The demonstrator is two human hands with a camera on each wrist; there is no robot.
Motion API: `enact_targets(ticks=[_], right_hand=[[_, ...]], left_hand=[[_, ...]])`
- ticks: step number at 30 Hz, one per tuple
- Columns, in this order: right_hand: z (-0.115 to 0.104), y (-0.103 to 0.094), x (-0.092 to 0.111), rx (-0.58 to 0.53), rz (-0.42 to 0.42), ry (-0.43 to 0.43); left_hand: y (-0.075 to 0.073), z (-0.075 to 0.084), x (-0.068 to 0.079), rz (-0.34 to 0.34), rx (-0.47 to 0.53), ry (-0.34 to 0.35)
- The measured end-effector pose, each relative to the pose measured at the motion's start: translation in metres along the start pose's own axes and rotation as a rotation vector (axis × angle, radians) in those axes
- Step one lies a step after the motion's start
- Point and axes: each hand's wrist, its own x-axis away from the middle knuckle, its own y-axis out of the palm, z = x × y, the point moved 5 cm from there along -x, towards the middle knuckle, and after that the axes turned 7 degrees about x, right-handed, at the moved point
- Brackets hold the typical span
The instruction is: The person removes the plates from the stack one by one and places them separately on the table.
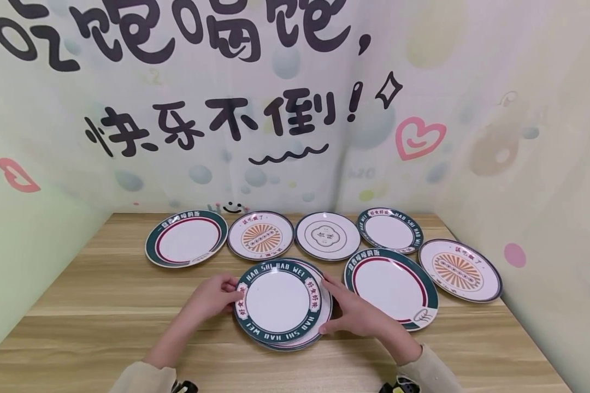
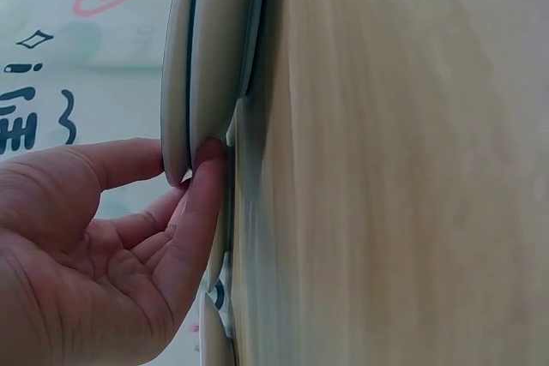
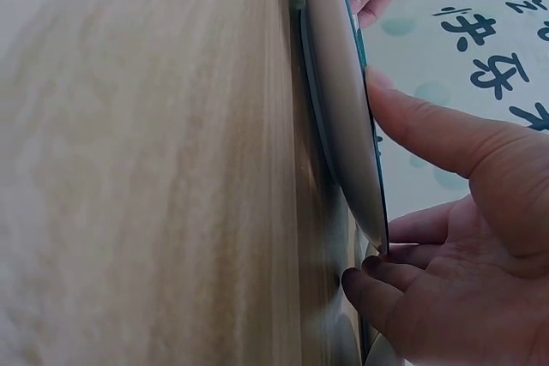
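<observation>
A plate with a dark green, lettered rim (image 1: 277, 300) lies on top of a white plate with a thin dark edge (image 1: 326, 311), which sticks out to the right and front. My left hand (image 1: 215, 297) grips the left side of this stack. In the left wrist view, its thumb is at the upper plate (image 2: 176, 83) and a finger reaches under the rim of the plate below. On the right side, my right hand (image 1: 352, 315) holds the lower plate's rim. The right wrist view has that thumb on the rim and fingertips (image 3: 373, 291) beneath the edge.
Around the stack on the wooden table (image 1: 98, 327) lie several plates: a green-and-red-rimmed plate (image 1: 189, 240) back left, a sunburst plate (image 1: 260, 236), a white plate (image 1: 327, 236), a green plate (image 1: 390, 230), a green-and-red-rimmed plate (image 1: 390, 289) and another sunburst plate (image 1: 459, 270) at right.
</observation>
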Motion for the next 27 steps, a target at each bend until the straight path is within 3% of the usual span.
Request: enact_targets(ticks=[12, 22, 27], right_hand=[[-0.001, -0.001, 0.000, 0.002, 0.003, 0.020], [0.001, 0.001, 0.000, 0.007, -0.003, 0.030], [0.000, 0.000, 0.000, 0.003, 0.002, 0.031]], left_hand=[[-0.022, -0.008, 0.006, -0.039, 0.264, -0.040], [-0.055, -0.026, 0.019, -0.075, 0.361, -0.010], [-0.074, -0.039, 0.025, -0.079, 0.370, -0.028]])
